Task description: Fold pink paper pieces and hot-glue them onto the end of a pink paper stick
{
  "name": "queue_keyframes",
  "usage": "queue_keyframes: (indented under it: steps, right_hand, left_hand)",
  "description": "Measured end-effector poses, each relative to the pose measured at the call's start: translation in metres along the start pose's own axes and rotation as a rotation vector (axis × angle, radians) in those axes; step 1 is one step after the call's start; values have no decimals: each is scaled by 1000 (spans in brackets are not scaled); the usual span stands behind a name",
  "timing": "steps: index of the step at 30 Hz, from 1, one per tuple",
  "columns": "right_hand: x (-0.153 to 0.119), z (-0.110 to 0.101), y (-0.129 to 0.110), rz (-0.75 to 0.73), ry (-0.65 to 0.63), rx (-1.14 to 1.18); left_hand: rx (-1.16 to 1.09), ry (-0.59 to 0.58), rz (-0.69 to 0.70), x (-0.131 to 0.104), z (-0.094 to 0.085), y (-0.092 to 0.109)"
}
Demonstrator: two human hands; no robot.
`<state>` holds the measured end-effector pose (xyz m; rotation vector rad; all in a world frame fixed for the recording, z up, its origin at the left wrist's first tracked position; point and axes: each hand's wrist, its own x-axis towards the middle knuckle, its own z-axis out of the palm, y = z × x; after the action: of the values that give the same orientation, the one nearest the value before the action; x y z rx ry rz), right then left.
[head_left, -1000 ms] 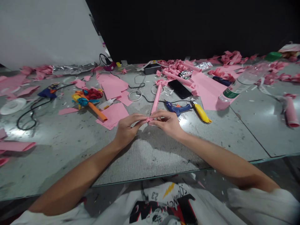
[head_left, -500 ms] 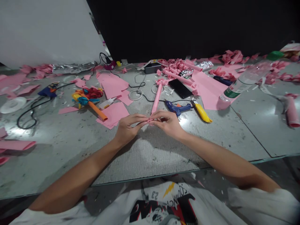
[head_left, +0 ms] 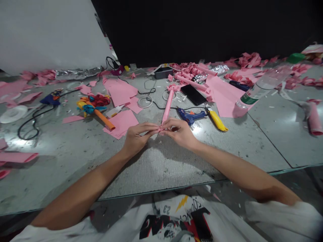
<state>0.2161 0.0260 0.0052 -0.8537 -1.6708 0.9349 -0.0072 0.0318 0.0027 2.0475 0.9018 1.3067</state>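
Observation:
Just above the table, my left hand [head_left: 136,138] and my right hand [head_left: 179,133] meet fingertip to fingertip. Both pinch a small piece of pink paper [head_left: 160,129], mostly covered by the fingers. Behind them lies a rolled pink paper tube [head_left: 168,107] with a crumpled pink top; whether its near end touches my fingers I cannot tell. A blue hot glue gun [head_left: 191,116] rests right of my right hand, beside a yellow wrapped object [head_left: 218,121]. Left of my left hand lie flat pink paper sheets [head_left: 123,121].
An orange paper tube with colourful paper flowers [head_left: 104,118] lies at left, near a second glue gun [head_left: 51,98] with its cable. A phone [head_left: 193,94], a tape ring [head_left: 145,102], a clear plastic bottle [head_left: 257,92] and crumpled pink paper [head_left: 189,71] stand or lie farther back.
Almost nothing differs. The view has shifted very slightly, and both hands keep their pinch on the pink paper.

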Motion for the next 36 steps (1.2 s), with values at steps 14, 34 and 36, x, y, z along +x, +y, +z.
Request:
queue_keyframes:
  steps: [14, 34, 36]
  right_hand:
    - [-1, 0, -5, 17, -40, -6]
    - [6, -7, -2, 95, -146, 86]
    - [7, -8, 1, 107, -162, 136]
  left_hand:
    - [32, 22, 37, 1, 1, 13]
    - [340, -31, 405, 2, -1, 6]
    - [341, -34, 388, 2, -2, 4]
